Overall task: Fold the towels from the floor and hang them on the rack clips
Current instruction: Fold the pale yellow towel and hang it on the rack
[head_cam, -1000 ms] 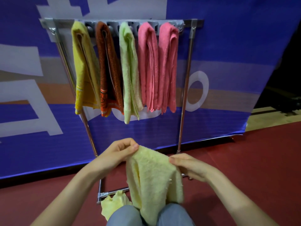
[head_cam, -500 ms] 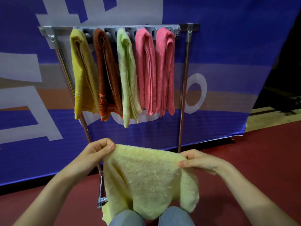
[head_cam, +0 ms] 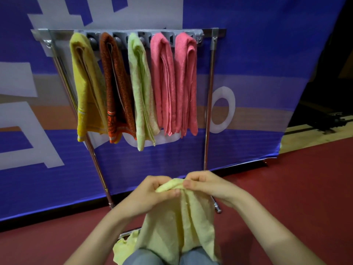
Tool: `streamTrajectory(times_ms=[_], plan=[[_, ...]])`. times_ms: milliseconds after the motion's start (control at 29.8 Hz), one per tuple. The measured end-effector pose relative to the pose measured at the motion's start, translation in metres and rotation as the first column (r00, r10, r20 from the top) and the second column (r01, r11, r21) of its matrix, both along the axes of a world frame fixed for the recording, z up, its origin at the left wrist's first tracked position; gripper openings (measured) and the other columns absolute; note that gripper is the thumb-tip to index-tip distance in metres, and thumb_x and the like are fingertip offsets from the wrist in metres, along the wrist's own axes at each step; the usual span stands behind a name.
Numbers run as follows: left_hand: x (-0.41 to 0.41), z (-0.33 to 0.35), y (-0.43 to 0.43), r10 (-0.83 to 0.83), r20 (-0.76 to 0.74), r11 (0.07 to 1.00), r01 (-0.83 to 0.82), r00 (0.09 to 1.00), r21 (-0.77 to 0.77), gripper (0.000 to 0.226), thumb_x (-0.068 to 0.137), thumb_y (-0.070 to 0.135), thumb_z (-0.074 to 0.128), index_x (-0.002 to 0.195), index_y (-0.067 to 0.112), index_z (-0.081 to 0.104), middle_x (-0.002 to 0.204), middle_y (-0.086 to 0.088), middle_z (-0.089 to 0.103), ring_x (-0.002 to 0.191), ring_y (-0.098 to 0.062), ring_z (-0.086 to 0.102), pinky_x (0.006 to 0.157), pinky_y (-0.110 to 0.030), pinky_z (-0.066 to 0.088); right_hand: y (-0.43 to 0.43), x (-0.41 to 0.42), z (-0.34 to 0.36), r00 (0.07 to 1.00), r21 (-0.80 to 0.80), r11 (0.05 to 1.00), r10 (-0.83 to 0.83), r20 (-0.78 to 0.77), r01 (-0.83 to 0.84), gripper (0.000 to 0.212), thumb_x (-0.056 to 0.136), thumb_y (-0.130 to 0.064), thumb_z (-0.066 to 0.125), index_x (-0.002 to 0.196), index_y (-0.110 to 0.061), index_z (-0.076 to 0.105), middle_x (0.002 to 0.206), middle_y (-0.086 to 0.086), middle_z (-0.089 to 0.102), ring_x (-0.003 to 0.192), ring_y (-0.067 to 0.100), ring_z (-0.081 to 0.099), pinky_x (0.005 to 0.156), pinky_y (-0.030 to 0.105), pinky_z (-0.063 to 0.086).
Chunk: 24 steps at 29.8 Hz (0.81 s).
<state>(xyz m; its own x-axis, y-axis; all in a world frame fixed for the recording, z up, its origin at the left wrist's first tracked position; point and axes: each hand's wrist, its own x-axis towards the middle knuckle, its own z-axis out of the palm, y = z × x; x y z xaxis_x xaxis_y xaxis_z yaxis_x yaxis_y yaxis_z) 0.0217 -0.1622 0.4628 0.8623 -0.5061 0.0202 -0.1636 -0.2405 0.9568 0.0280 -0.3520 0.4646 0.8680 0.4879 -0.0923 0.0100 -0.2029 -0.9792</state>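
A pale yellow towel hangs in front of me, gathered at its top edge. My left hand pinches that edge from the left and my right hand pinches it from the right, the two hands almost touching. The towel's lower part drapes over my knees. Above stands the metal rack with its grey clip bar. Clipped to the bar hang several folded towels: a yellow towel, a rust-orange towel, a light green towel and two pink towels.
Another pale yellow cloth lies on the red floor by the rack's base bar. A blue banner stands right behind the rack. My knees in grey trousers are at the bottom edge.
My hands have come together from wide apart, bringing the towel's two top corners into one bunch. The view has dropped slightly, so the rack sits lower in frame.
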Motion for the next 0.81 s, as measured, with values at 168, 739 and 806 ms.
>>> streamTrajectory(times_ms=[168,739,806], plan=[[-0.001,-0.006,0.009,0.031,-0.118,0.988,-0.048,0.992,-0.147,0.03,0.053,0.031,0.072,0.076,0.012,0.072,0.071,-0.002,0.07,0.066,-0.013,0.065,0.062,-0.021,0.053,-0.005,-0.012,-0.041,0.944,0.08,0.996,-0.017,-0.329,0.046,0.034,0.076,-0.053,0.05,0.067,-0.026,0.068,0.059,-0.014,0.059,0.063,0.004,0.052,0.068,0.022,0.038],[-0.01,-0.003,0.007,0.076,-0.204,0.985,-0.106,0.976,-0.138,0.024,0.081,0.033,0.061,0.084,0.011,0.071,0.058,-0.001,0.063,0.051,-0.01,0.052,0.05,-0.014,0.039,0.019,-0.007,-0.027,0.99,0.264,0.962,-0.04,-0.138,0.075,0.015,0.088,-0.011,0.051,0.077,-0.009,0.062,0.053,-0.007,0.065,0.048,-0.001,0.057,0.045,0.01,0.042],[-0.009,0.0,0.006,0.113,-0.154,0.98,-0.136,0.982,-0.146,0.022,0.085,0.027,0.055,0.076,0.015,0.072,0.051,0.0,0.058,0.044,-0.009,0.046,0.047,-0.013,0.036,0.018,-0.006,-0.027,0.993,0.228,0.972,-0.029,-0.115,0.055,0.017,0.088,-0.012,0.051,0.075,-0.012,0.062,0.051,-0.009,0.064,0.047,-0.002,0.056,0.045,0.009,0.04]])
